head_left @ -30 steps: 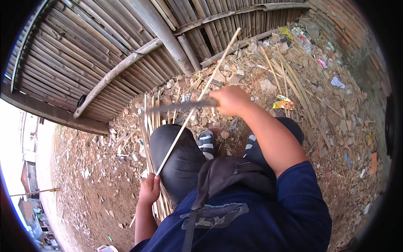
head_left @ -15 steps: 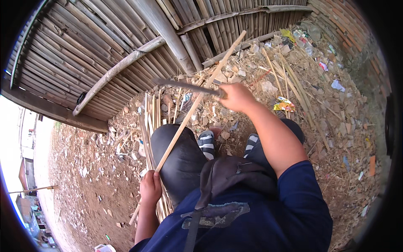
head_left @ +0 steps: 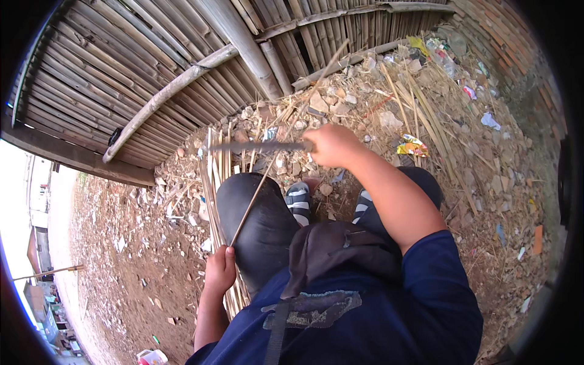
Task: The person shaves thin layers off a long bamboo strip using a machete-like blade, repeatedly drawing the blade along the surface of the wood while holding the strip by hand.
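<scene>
My left hand (head_left: 219, 269), beside my left knee, is closed around the lower part of a long thin bamboo strip (head_left: 250, 207). The strip slants up over the knee toward the fence, its narrow edge facing up. My right hand (head_left: 331, 146) grips the handle of a machete (head_left: 258, 146), whose dark blade points left and lies across the strip. Whether the blade touches the strip I cannot tell. A bundle of split bamboo strips (head_left: 212, 176) lies on the ground along the outside of my left leg.
A bamboo slat fence (head_left: 152, 67) stands ahead, meeting a brick wall (head_left: 499, 36) at the right. Stones, straw and litter cover the ground, including a yellow and red wrapper (head_left: 412, 146). Long dry stalks (head_left: 429, 118) lie at the right. A dark bag (head_left: 334, 246) rests at my waist.
The machete has moved down along the strip toward me, its blade now nearly level. The bamboo strip has turned from its pale broad face to a narrow edge. My left hand has barely moved.
</scene>
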The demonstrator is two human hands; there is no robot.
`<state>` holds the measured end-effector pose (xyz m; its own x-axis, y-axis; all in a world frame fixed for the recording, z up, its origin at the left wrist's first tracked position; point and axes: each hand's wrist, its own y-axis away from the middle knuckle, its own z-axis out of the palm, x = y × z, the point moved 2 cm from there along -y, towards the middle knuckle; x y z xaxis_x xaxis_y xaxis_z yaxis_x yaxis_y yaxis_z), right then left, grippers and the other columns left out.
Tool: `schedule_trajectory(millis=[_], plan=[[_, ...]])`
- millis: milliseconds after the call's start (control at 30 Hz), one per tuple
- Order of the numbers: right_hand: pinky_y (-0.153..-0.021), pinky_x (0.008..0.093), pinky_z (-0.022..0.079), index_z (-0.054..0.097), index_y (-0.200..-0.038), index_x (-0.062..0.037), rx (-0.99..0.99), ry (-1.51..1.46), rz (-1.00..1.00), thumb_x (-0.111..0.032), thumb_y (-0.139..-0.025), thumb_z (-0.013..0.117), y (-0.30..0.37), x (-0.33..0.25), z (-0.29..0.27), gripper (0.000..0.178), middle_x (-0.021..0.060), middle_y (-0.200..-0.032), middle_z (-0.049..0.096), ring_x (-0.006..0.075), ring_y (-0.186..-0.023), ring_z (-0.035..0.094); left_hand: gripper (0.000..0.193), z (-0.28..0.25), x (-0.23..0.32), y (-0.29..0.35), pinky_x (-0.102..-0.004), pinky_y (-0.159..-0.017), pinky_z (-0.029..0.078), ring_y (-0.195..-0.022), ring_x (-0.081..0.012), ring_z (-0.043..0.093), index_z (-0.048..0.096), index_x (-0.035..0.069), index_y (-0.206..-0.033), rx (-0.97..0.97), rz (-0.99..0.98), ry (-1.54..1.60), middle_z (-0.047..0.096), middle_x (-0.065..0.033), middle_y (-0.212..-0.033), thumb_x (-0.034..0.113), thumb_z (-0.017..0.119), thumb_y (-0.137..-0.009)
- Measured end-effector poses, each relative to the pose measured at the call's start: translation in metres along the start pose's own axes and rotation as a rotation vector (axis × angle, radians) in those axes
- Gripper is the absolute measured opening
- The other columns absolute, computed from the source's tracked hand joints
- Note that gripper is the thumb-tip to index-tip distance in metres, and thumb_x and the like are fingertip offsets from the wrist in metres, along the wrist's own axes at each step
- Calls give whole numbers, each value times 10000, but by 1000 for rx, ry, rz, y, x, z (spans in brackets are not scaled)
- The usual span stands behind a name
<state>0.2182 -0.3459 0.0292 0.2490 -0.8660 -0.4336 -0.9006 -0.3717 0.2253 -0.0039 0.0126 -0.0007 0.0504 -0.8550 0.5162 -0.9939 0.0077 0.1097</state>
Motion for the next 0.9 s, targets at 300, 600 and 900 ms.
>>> schedule_trajectory(millis=[300, 600, 900], plan=[[-785, 479, 549, 717, -968, -98, 56, -160, 37, -178, -823, 668, -16, 44, 2, 172, 167, -913, 724, 349, -885, 713, 383, 6, 8, -1, -570, -628, 489, -683, -502, 633, 572, 21, -855, 67, -60, -163, 628, -269, -698, 308, 454, -1079], [-824, 455, 566, 697, -1055, -50, 43, -207, 136, -167, -850, 661, -13, 35, 10, 238, 152, -924, 734, 296, -891, 726, 351, 23, 1, 6, -581, -591, 476, -659, -490, 632, 560, 34, -855, 131, -62, -219, 622, -256, -676, 300, 476, -1069], [-931, 447, 574, 697, -1208, -154, -107, -54, 100, -196, -876, 681, -12, 13, 4, 335, 156, -1178, 726, 271, -1023, 719, 337, 12, 4, 3, -577, -563, 496, -639, -478, 648, 543, 63, -903, 118, -23, -293, 644, -231, -679, 361, 512, -1058]])
